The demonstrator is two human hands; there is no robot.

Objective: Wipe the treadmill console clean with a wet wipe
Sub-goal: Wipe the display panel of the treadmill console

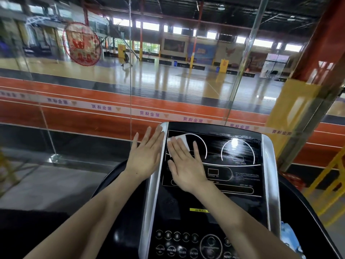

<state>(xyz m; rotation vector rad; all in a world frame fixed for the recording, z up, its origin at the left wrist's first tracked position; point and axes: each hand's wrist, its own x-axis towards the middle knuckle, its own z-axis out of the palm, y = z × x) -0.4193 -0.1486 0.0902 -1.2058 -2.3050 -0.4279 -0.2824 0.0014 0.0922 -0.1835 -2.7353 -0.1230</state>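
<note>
Window: glass panes are standing ahead of the treadmill, looking onto an indoor sports hall; a round red paper decoration is sticking to the pane at upper left.

Left hand: the left hand is lying open with fingers straight and close together, gripping nothing; its fingertips are reaching up beside the silver left rail of the console, and its palm is sitting just left of that rail. Whether it is actually touching the rail I cannot tell.

Wet wipe: the white wet wipe is lying flat on the upper left part of the display, inside the left white arc, mostly hidden beneath the right hand's fingers.

Right hand: the right hand is pressing flat on the wipe with straight, slightly spread fingers, not curling round it; the palm is covering the display's lower left area.

Console: the treadmill console is showing a glossy black display with two white arcs and outlined boxes, and glare is shining in the right arc. Below it, a row of round buttons is sitting near the bottom edge.

Right edge: a bluish crumpled item is resting beside the silver right rail; what it is I cannot tell.
</note>
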